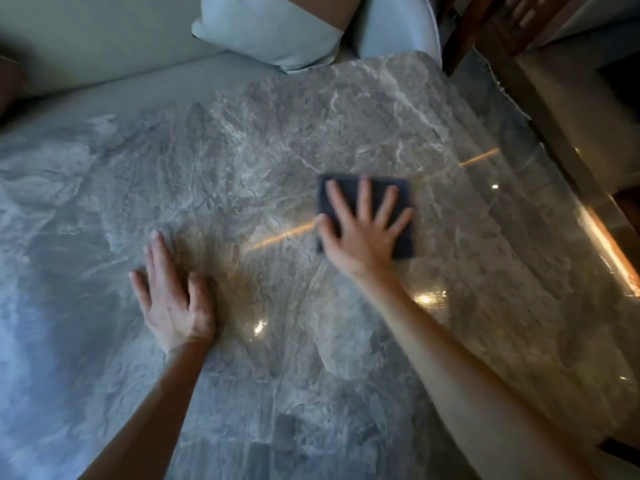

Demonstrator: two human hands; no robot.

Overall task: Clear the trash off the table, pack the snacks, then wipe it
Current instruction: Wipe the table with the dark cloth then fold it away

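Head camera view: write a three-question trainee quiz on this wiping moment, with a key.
1. True or false: the right hand lies flat, fingers spread, on the dark blue square cloth.
2. What does the left hand touch? A) the dark blue square cloth B) the bare grey marble table top C) the pale blue cushion
3. Fill in: going by what lies on the table, the task step under way is ____.

Key:
1. True.
2. B: the left hand rests palm down on the table, apart from the cloth.
3. Wiping: no trash or snacks are visible on the table top.
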